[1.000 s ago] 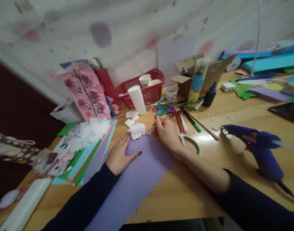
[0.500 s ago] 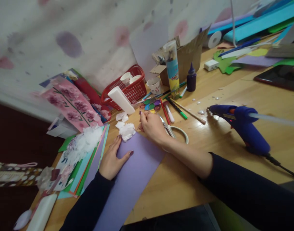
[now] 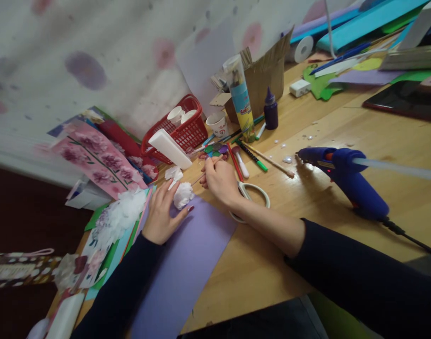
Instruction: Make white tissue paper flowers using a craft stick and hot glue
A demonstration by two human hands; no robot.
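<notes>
A white crumpled-paper flower point(image 3: 183, 195) rests at the far end of a purple sheet of paper point(image 3: 187, 263). My left hand point(image 3: 161, 210) lies beside it on the left, fingers stretched out and thumb apart, with the fingertips close to another white paper piece point(image 3: 173, 173). My right hand point(image 3: 220, 181) is closed in a pinch around a thin stick point(image 3: 198, 179), whose end points at the flower. Whether the stick is a brush or a plain skewer I cannot tell. Partly under my right wrist are white-handled scissors point(image 3: 261, 189).
A blue hot glue gun point(image 3: 342, 174) with its red light on lies at right. Behind my right hand are paint pots point(image 3: 215, 149), markers point(image 3: 252, 155), a red basket point(image 3: 190, 132), a pencil tube point(image 3: 240, 101) and a purple bottle point(image 3: 271, 110). Coloured sheets point(image 3: 111, 261) lie at left.
My left hand has shifted forward along the flower's left side, its fingertips nearer the other white piece. My right hand still pinches the stick, which now shows more. The camera view has shifted slightly.
</notes>
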